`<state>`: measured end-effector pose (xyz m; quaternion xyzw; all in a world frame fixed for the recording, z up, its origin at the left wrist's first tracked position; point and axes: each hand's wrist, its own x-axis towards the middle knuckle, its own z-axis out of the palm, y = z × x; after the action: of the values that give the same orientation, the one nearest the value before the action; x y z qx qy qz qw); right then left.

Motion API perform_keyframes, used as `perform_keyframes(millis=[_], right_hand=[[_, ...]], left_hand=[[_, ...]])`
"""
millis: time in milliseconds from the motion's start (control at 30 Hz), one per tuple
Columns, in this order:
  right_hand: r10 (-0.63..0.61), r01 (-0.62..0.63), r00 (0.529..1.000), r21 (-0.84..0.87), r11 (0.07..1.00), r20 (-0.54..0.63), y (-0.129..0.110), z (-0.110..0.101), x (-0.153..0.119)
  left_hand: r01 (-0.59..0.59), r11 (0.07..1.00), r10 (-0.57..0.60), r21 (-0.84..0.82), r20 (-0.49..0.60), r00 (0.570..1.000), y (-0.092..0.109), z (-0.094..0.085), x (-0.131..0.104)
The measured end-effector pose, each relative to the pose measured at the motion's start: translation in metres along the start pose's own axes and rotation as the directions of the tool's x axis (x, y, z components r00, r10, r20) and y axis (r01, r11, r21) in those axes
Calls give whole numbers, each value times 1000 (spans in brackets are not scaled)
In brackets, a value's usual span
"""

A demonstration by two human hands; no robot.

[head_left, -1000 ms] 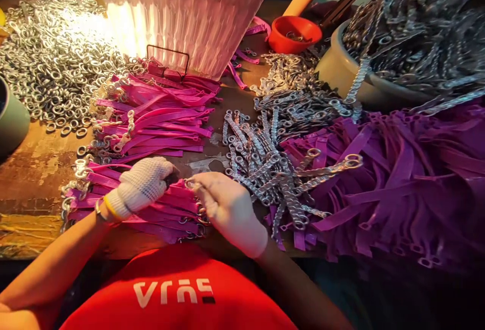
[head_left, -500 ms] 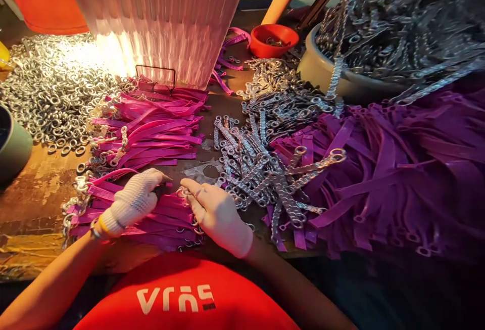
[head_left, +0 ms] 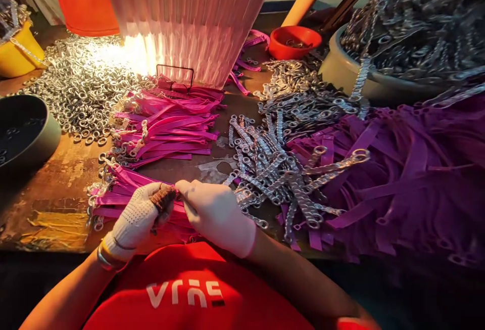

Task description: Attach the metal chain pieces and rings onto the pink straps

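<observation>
My left hand [head_left: 138, 214], in a white dotted glove with brown wrapping at the fingertips, is closed in a pinch. My right hand [head_left: 215, 214], in a smooth white glove, pinches against it. A bit of pink strap [head_left: 176, 192] shows where the fingertips meet; the rest of what they hold is hidden. Under and beside both hands lies a bundle of pink straps [head_left: 123, 181] with metal links at the left ends. Behind it is another pink strap bundle [head_left: 170, 128]. Braided metal chain pieces [head_left: 261, 163] lie right of my right hand.
Loose metal rings [head_left: 83, 87] are heaped at left, near a dark bowl [head_left: 53, 130] and yellow bucket [head_left: 22, 52]. A red lamp [head_left: 89, 4] and ribbed translucent sheet [head_left: 189, 11] stand behind. Right are a red bowl [head_left: 280, 49], chain-filled tub [head_left: 337, 64] and purple straps [head_left: 417, 178].
The view has shifted left, showing more of the dark bowl and yellow bucket. My hands have come together at the fingertips, my left turning so its brown wrapping shows.
</observation>
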<state>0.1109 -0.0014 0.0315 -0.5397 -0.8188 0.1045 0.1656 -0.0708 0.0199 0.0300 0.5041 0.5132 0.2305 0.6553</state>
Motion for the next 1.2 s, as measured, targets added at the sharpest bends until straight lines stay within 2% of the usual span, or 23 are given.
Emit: perform_keyframes(millis=[67,133,200,233,333,433,500,567,633,733,867,1000,1100,1200], right_hand=[[-11,12,1000,-89,996,18,-3,-2,-1],[-24,26,999,-123,992,22,-3,-1,-1],[-27,28,1000,-124,992,11,0,2,-2],[-19,19,1000,-112,993,-4,1,4,-2],[22,-23,999,-18,1000,-31,5,4,0],[39,-48,993,83,995,109,7,-2,3],[69,-88,966,69,994,248,8,-5,6],[125,-130,936,-5,991,328,8,-3,8],[147,-126,928,-82,989,343,8,3,8],[63,-14,945,-155,988,320,10,13,4],[-23,97,952,-228,969,306,15,21,0],[-34,136,925,-247,959,379,18,18,-5],[62,36,923,-245,969,379,19,6,-11],[58,15,915,-176,984,399,31,-13,-8]], left_hand=[[-107,979,107,176,10,994,-1,-2,1],[-231,894,224,385,62,973,-2,-4,3],[-305,808,271,504,140,952,-4,-5,6],[-308,806,258,506,168,951,-6,-5,8],[-206,917,161,342,154,975,-8,-5,12],[-141,968,133,208,50,990,-8,-3,11],[-176,950,176,257,21,984,-10,-1,10],[-220,911,223,348,34,974,-13,-1,9],[-254,875,255,411,55,966,-17,0,9],[-270,850,263,453,79,962,-24,2,12],[-256,861,239,440,96,966,-24,3,20],[-236,876,166,421,196,966,-17,-13,30],[-73,950,41,304,109,993,-14,-33,34],[52,999,-52,1,3,999,-12,-47,31]])
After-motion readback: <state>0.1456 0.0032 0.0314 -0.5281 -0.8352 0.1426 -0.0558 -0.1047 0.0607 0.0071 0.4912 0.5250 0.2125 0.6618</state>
